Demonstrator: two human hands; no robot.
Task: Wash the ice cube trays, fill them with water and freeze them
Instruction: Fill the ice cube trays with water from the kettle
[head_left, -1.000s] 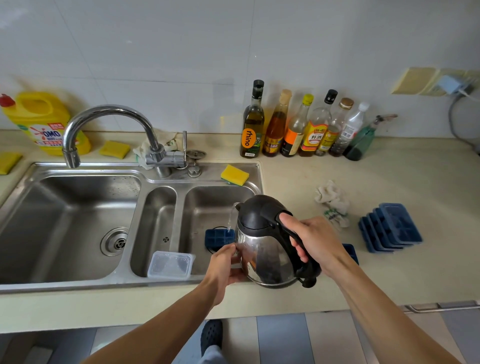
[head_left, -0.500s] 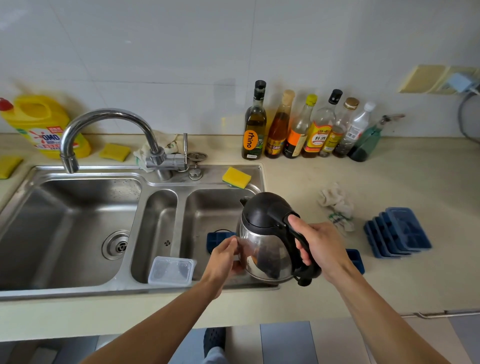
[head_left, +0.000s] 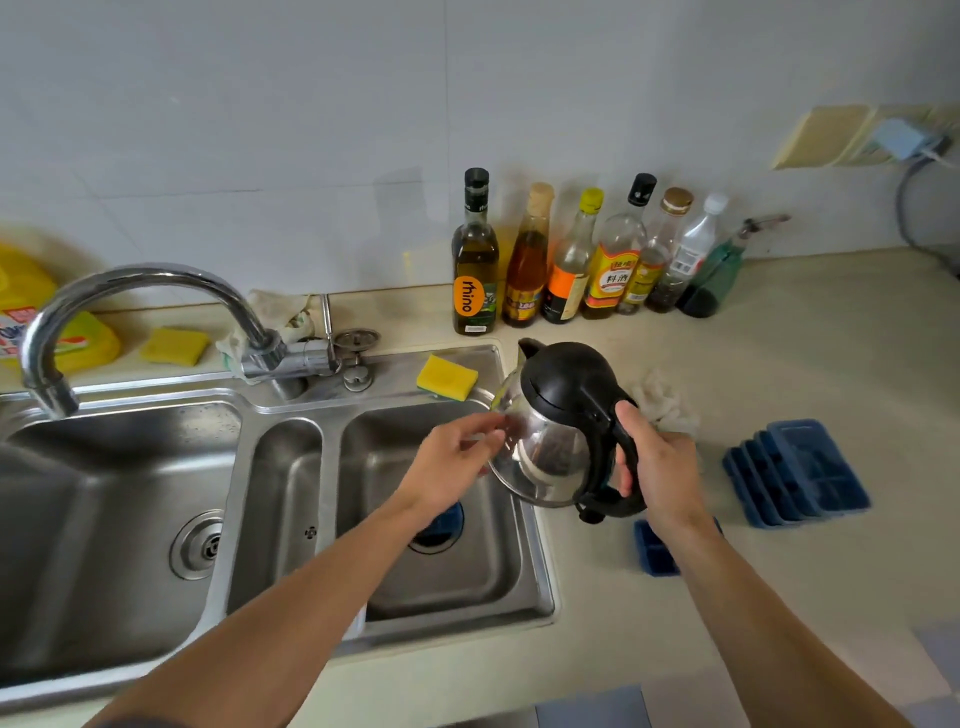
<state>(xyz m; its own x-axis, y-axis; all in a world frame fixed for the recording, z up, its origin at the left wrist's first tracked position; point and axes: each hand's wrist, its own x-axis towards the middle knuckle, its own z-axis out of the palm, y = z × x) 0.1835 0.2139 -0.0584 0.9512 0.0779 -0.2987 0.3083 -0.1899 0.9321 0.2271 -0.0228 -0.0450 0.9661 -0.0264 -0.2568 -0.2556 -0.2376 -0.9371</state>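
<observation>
A steel kettle (head_left: 550, 447) with a black lid is held upright over the right edge of the small sink basin (head_left: 498, 571). My right hand (head_left: 657, 470) grips its black handle. My left hand (head_left: 452, 470) touches the kettle's left side with relaxed fingers. A blue ice cube tray (head_left: 444, 522) lies in the basin, mostly hidden under my left wrist. Another blue tray (head_left: 655, 551) lies on the counter under my right forearm. A stack of blue trays (head_left: 800, 470) sits on the counter to the right.
A curved tap (head_left: 140, 301) reaches over the large left basin (head_left: 104, 519). Yellow sponges (head_left: 447, 376) lie on the sink rim and behind the tap. Several bottles (head_left: 571, 260) line the wall. A crumpled rag (head_left: 662, 402) lies behind the kettle. A yellow detergent jug (head_left: 36, 312) stands far left.
The kettle has been tipped back from pouring to upright and moved right, toward the counter. My left hand stays at its side. The view has shifted lower.
</observation>
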